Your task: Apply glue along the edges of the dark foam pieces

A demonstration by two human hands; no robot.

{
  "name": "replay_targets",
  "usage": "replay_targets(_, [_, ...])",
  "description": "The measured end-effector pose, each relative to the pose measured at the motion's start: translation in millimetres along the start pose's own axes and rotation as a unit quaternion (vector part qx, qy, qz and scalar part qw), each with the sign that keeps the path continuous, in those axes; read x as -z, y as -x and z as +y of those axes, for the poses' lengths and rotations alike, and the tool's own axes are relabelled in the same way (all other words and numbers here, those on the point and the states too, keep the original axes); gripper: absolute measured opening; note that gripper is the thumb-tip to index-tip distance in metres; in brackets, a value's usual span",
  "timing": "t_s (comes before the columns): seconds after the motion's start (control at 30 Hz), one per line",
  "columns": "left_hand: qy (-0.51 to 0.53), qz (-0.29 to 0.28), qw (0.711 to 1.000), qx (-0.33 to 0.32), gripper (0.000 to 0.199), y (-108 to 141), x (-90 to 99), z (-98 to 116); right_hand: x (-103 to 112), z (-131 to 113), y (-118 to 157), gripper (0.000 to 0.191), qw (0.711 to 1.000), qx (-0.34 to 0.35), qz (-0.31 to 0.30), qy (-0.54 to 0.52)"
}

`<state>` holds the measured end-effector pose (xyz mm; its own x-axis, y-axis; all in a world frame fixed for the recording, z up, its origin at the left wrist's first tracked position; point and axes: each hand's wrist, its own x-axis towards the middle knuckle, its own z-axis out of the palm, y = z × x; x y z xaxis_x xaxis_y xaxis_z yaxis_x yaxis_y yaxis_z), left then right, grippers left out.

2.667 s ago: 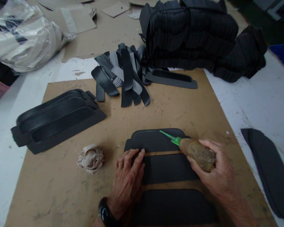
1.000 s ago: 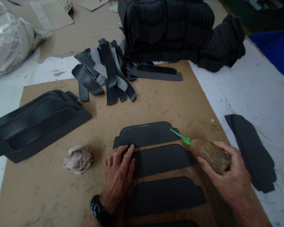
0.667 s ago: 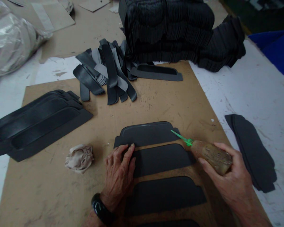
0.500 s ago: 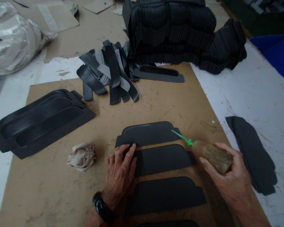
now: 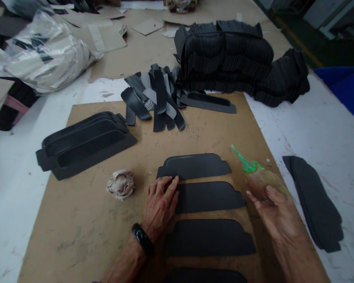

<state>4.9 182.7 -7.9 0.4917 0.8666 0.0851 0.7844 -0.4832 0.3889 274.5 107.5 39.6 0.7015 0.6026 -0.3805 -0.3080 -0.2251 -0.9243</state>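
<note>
Clearly, the green-nozzled squeeze bottle (image 5: 261,182) is clasped in the right hand (image 5: 279,214), its tip held past the right edge of the farthest of 4 dark panels (image 5: 194,167). On that panel's near-left edge, the left hand (image 5: 161,202) is laid half-spread, grasping nothing. Ample cardboard (image 5: 212,135) is left between panels and piled strips (image 5: 161,92).

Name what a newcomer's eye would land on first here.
Probably the bright green nozzle on the bottle in the right hand, to the right of the dark panels. Next might come the bulky black stack at the far edge of the brown board, then the crumpled pale wad to the left of the left hand.
</note>
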Motion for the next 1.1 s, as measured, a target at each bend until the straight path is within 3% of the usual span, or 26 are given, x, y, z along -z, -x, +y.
replay_targets(0.23, [-0.02,0.012,1.0,-0.02,0.04,1.2,1.5,0.7,22.5,3.1,18.5,0.034,0.997,-0.049,0.045,-0.038])
replay_targets(0.5, [-0.047,0.018,0.998,-0.036,0.032,-0.7,-1.7,-2.2,37.1,14.6,31.0,0.035,1.0,-0.022,0.004,-0.021])
replay_targets(0.87, [-0.03,0.078,0.995,-0.048,0.027,-4.1,-6.8,-5.4,28.3,10.7,23.3,0.049,0.992,-0.067,0.025,-0.108])
replay_targets(1.03, [-0.013,0.142,0.988,-0.054,0.027,4.6,3.3,-2.3,27.4,10.0,25.8,0.048,0.995,-0.058,0.008,-0.075])
replay_targets(1.1, [0.017,0.138,0.988,-0.069,0.027,14.9,9.8,-0.8,27.8,12.4,32.2,0.049,0.998,-0.046,-0.005,-0.039])
